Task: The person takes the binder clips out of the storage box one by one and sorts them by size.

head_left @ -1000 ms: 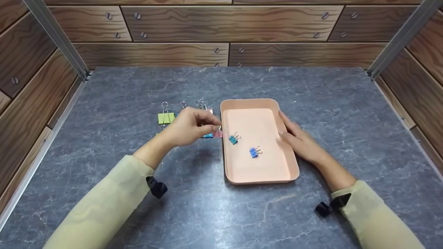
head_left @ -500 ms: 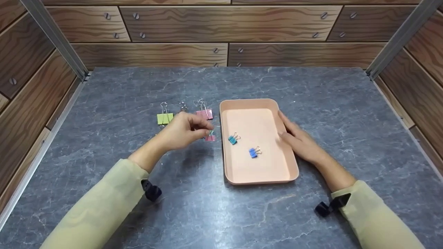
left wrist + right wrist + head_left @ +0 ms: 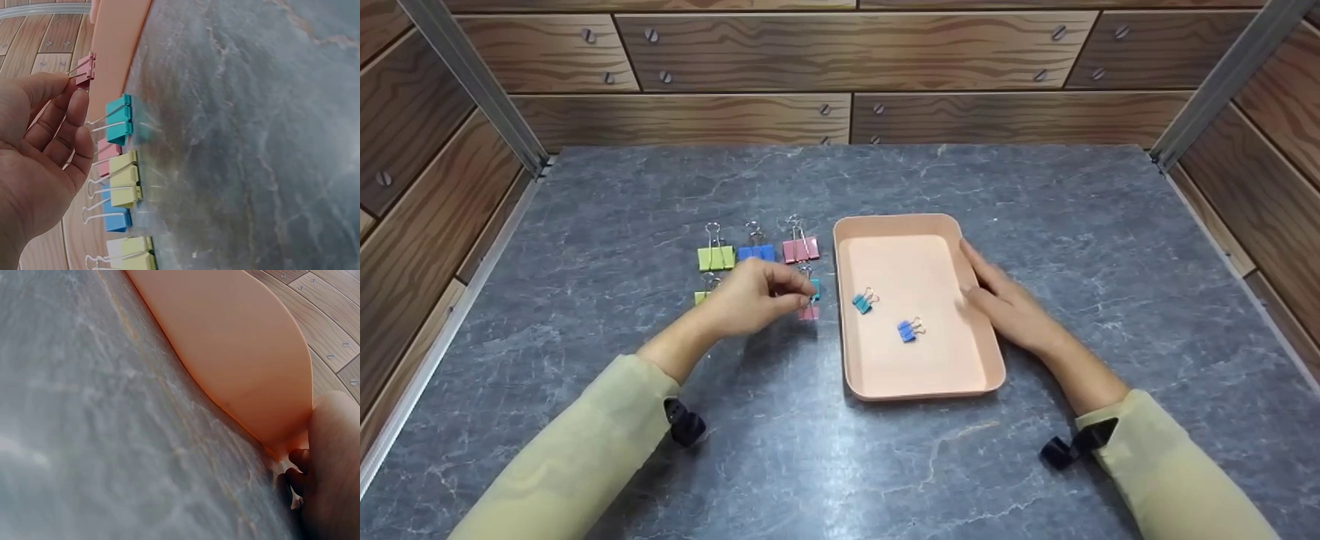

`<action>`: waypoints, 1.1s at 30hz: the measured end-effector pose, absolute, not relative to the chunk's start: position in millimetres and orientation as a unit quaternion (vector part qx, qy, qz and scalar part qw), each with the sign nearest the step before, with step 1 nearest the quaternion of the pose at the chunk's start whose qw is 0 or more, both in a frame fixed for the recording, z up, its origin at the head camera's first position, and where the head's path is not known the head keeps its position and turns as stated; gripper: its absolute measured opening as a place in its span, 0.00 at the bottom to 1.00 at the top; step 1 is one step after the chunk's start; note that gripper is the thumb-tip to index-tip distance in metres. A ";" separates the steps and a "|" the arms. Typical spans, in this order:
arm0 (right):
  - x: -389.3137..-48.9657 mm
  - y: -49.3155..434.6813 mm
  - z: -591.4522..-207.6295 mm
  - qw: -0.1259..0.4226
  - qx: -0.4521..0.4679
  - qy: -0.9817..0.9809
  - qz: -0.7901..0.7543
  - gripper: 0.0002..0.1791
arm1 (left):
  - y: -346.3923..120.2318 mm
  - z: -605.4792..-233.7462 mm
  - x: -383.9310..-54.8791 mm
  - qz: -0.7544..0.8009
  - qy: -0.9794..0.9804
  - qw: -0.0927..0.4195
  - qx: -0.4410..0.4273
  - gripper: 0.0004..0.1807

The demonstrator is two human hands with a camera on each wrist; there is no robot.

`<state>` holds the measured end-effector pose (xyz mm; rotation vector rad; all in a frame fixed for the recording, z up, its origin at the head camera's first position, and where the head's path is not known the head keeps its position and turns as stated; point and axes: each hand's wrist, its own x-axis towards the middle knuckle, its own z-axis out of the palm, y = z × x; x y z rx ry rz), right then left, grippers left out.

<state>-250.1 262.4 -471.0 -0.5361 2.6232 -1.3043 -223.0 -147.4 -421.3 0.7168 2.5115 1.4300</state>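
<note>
My left hand (image 3: 746,296) pinches a small pink binder clip (image 3: 84,72) by its wire handles, holding it left of the peach tray (image 3: 919,381). Just behind that clip is a teal binder clip (image 3: 117,121), partly covered by the fingers in the head view. On the tray's right side my right hand (image 3: 1011,311) grips the wall, thumb over the rim and fingers along the outside. Inside the tray lie a small teal clip (image 3: 865,301) and a small blue clip (image 3: 910,330).
Left of the tray stand larger binder clips: yellow-green (image 3: 716,259), blue (image 3: 755,252) and pink (image 3: 800,250). Another yellow-green clip (image 3: 700,297) is half hidden by my left hand. Wood-patterned panels (image 3: 855,52) border the marbled grey table (image 3: 780,465).
My left hand has drawn back leftward and slightly nearer, away from the tray's rim, carrying the pink binder clip. The larger blue and pink clips show more fully. My right hand stays put.
</note>
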 end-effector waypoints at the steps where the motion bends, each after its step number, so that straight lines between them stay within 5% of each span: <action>1: -250.3 262.4 -471.1 0.081 -0.179 0.878 -0.436 0.38 | -147.6 -422.5 -223.1 0.477 0.842 0.084 0.239 0.08; 33: -250.7 262.2 -472.7 0.075 -0.175 0.880 -0.436 0.37 | -149.5 -448.1 -222.0 0.446 0.859 0.085 0.235 0.07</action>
